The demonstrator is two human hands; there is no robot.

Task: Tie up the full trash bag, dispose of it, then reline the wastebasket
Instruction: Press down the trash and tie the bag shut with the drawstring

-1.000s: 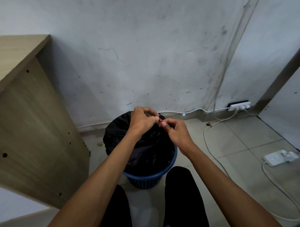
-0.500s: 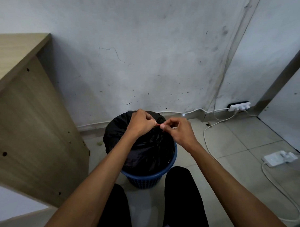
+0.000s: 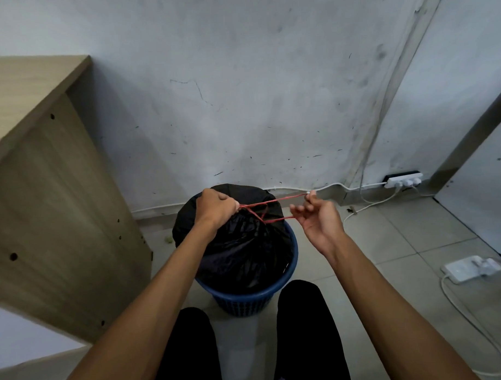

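A full black trash bag (image 3: 242, 247) bulges out of a blue plastic wastebasket (image 3: 247, 296) on the tiled floor by the wall. A thin red drawstring (image 3: 268, 207) runs taut across the bag's top, crossed in a loose loop. My left hand (image 3: 216, 209) is fisted over the bag's top with one end of the drawstring in it. My right hand (image 3: 318, 218) is off to the right of the bag, palm up, pinching the other strands between thumb and fingertips.
A wooden desk side panel (image 3: 54, 213) stands close on the left. A white power strip (image 3: 403, 180) sits at the wall base, a white adapter (image 3: 470, 267) with a cable lies on the floor at right. My knees in black trousers (image 3: 302, 330) flank the basket.
My hands were together over the bag's top. Now the right hand has pulled away to the right, drawing the red drawstring out into a stretched loop.
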